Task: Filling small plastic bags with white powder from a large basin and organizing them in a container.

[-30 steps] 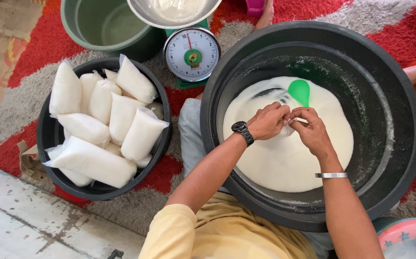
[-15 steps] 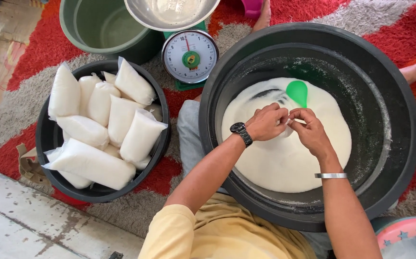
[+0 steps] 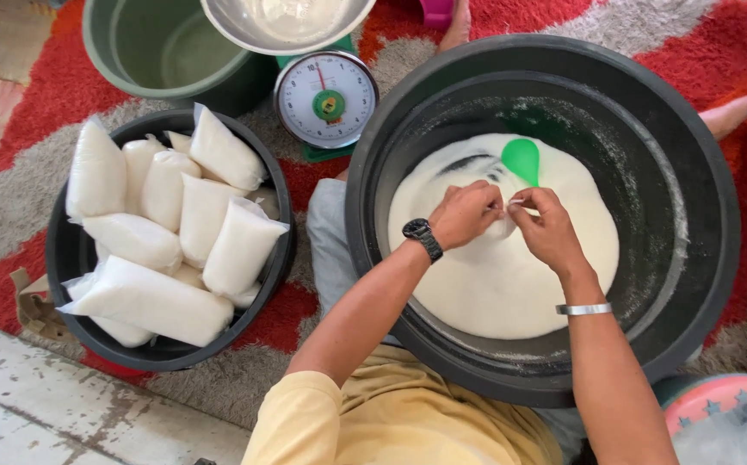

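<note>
Over a large black tub (image 3: 692,155) holding white powder (image 3: 485,284), my left hand (image 3: 466,212) and my right hand (image 3: 548,227) meet. Their fingertips pinch a thin clear plastic bag (image 3: 509,205) between them; most of the bag is hidden under my hands. A black watch sits on my left wrist and a silver bracelet on my right. A green scoop (image 3: 521,159) lies in the powder just beyond my fingers.
A smaller black tub (image 3: 68,258) at left holds several filled white bags (image 3: 175,232). Behind it stand a green bucket (image 3: 132,52) and a dial scale (image 3: 325,99) under a metal bowl (image 3: 287,21). A red and grey rug covers the floor. A bare foot (image 3: 739,110) rests at right.
My hands stay together over the powder with only small finger movements on the bag. The view has shifted slightly.
</note>
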